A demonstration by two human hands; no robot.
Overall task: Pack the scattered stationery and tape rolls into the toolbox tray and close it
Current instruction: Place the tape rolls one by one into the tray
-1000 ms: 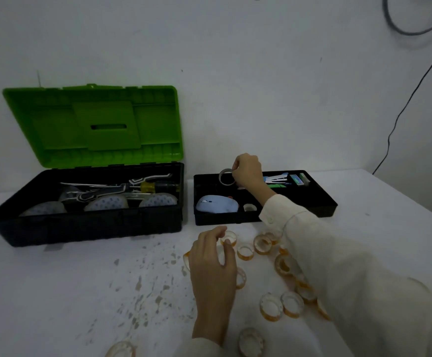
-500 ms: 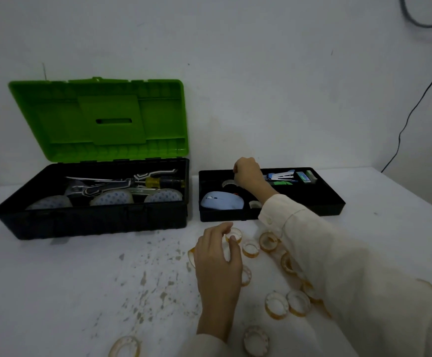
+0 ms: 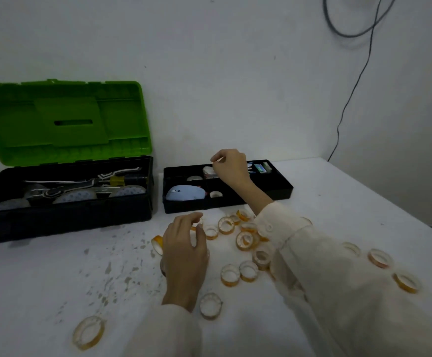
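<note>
The black toolbox tray (image 3: 184,207) stands on the white table, right of the open toolbox (image 3: 65,219). It holds a blue mouse (image 3: 185,193), two small tape rolls (image 3: 193,178) and stationery (image 3: 260,168) at the back right. My right hand (image 3: 231,167) hovers over the tray's rear with fingers curled. A whitish item (image 3: 208,171) lies just under its fingertips, and I cannot tell if they touch. My left hand (image 3: 185,249) rests on the table among several amber tape rolls (image 3: 226,225), its fingertips curled round one roll (image 3: 199,222).
The toolbox's green lid (image 3: 63,122) stands up against the wall, with tools in the box. More rolls lie near the front (image 3: 88,332) and at the right (image 3: 407,282). A black cable (image 3: 351,99) hangs down the wall. The table's right edge runs diagonally.
My right hand lowered a tape roll into the tray's rear left compartment, let it go and rose a little to the right. My left hand stayed on the rolls.
</note>
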